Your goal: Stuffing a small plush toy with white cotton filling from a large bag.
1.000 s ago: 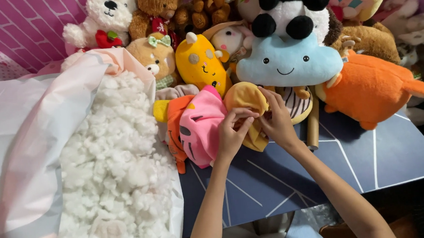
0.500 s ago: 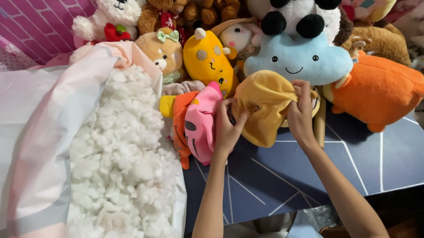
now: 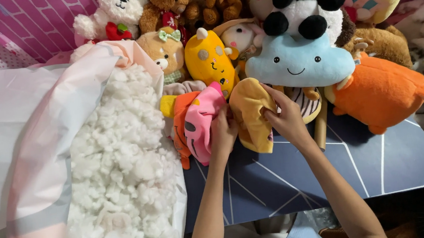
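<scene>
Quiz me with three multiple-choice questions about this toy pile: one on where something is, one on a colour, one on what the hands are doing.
1. Where is the loose white stuffing?
A left of the hands
B right of the hands
C under the orange plush

2. What colour is the smiling cloud plush?
A green
B light blue
C red

3. How is the right hand?
A lying flat on the table
B gripping the limp yellow plush skin
C holding scissors

Answers: A, it fills the open bag at left; B, pale blue; B, fingers pinch the fabric.

Two hands (image 3: 223, 130), one blue cloud plush (image 3: 299, 62), one open bag of white stuffing (image 3: 119, 161)
</scene>
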